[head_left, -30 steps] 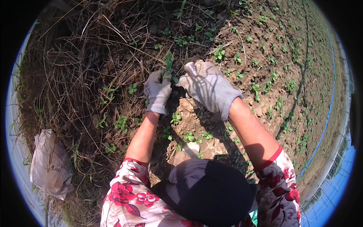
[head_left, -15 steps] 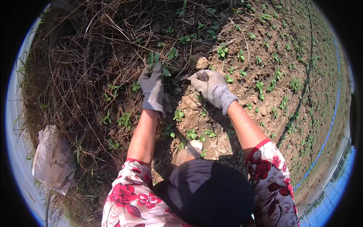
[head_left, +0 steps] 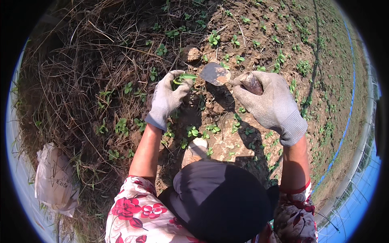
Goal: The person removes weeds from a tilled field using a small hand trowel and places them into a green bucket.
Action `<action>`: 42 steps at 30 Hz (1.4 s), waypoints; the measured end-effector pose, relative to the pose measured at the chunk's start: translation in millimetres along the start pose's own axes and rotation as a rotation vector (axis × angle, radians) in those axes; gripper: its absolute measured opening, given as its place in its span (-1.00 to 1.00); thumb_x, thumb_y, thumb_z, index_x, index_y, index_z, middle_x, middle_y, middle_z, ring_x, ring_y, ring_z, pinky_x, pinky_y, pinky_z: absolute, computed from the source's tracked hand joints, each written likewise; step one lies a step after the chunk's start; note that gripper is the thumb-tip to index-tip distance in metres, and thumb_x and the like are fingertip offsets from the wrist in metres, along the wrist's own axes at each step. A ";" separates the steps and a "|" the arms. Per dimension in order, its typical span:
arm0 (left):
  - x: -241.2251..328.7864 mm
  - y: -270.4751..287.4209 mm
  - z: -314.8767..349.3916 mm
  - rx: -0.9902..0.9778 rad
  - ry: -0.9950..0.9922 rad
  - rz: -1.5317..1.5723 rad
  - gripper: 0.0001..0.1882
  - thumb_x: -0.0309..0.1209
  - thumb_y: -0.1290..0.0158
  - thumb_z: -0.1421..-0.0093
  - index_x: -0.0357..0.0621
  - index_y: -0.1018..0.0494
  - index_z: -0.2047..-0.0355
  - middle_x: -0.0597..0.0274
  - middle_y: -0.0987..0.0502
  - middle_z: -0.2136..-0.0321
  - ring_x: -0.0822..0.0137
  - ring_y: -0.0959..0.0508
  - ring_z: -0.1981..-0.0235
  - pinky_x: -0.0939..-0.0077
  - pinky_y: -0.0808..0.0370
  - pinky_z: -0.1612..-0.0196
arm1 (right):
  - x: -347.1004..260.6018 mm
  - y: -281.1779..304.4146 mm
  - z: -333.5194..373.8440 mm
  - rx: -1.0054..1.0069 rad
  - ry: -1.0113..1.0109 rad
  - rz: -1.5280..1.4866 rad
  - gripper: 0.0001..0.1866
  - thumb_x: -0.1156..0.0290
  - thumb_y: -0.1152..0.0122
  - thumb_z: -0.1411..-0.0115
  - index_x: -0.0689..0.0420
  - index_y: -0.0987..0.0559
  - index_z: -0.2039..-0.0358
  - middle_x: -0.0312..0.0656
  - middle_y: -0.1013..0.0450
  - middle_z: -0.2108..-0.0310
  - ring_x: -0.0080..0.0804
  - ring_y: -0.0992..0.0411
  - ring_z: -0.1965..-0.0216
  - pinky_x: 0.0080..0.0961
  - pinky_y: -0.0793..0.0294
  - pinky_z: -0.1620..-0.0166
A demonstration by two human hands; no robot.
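My left hand [head_left: 164, 99], in a grey work glove, is closed on a green seedling [head_left: 185, 77] whose leaves stick out between thumb and fingers. My gloved right hand [head_left: 270, 101] grips a trowel by its worn, rounded handle [head_left: 252, 83]. The trowel's flat, soil-smeared metal blade [head_left: 214, 74] points left toward the seedling, raised over the ground with its shadow below. Between and below the hands lies dark, loosened soil [head_left: 190, 109]. Small green plants [head_left: 192, 131] grow just nearer to me.
Dry straw [head_left: 73, 81] covers the ground on the left, with a whitish sack [head_left: 56, 182] at its edge. Rows of seedlings [head_left: 279, 56] spread right toward a blue line [head_left: 351, 81]. A soil clod [head_left: 193, 54] lies beyond the blade. A dark cap [head_left: 219, 198] hides the lower middle.
My right hand has lifted and moved right, bringing the trowel blade into plain sight. My left hand has turned inward with the seedling, and the view has shifted slightly.
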State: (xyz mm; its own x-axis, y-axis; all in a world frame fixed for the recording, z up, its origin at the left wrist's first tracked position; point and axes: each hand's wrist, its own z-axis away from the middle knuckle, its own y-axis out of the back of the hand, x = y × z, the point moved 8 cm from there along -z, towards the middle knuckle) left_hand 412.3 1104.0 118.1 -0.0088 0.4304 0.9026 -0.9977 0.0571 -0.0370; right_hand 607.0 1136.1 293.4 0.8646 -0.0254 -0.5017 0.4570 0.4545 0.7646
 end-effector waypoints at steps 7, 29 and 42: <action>4.0 -44.9 11.1 0.121 -0.363 -1.001 -0.82 -0.26 -0.21 -0.05 -0.04 -0.61 0.38 0.16 -0.61 0.35 0.13 -0.60 0.32 0.38 -0.55 0.28 | 16.8 -32.5 45.4 -0.070 -0.085 0.025 -0.74 0.24 -0.19 -0.07 0.13 -0.57 0.31 0.03 -0.45 0.54 0.01 -0.47 0.45 -0.26 -0.43 0.35; -5.2 -51.4 18.9 0.212 -0.714 -1.006 -0.75 -0.49 -0.18 0.19 0.07 -0.50 0.42 0.21 -0.46 0.51 0.14 -0.51 0.46 0.29 -0.42 0.42 | 79.0 -119.2 35.3 -0.140 -0.221 -0.213 -0.74 0.21 0.01 -0.11 0.12 -0.54 0.42 0.14 -0.46 0.42 0.18 -0.44 0.35 -0.09 -0.42 0.26; 16.0 -55.3 10.5 0.358 -0.899 -0.760 -0.77 -0.48 -0.12 0.03 -0.06 -0.52 0.30 0.26 -0.53 0.33 0.31 -0.52 0.30 0.50 -0.48 0.22 | 75.5 -134.1 57.2 -0.013 -0.112 -0.317 -0.81 0.24 -0.11 -0.06 0.04 -0.55 0.36 0.04 -0.51 0.43 0.08 -0.50 0.32 -0.10 -0.47 0.26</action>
State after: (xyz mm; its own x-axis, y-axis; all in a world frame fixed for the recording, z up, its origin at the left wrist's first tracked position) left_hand 466.7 1098.3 139.1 0.6801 -0.3858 0.6234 -0.7308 -0.2891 0.6184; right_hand 623.0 1022.4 176.1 0.6980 -0.2647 -0.6654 0.7047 0.4194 0.5723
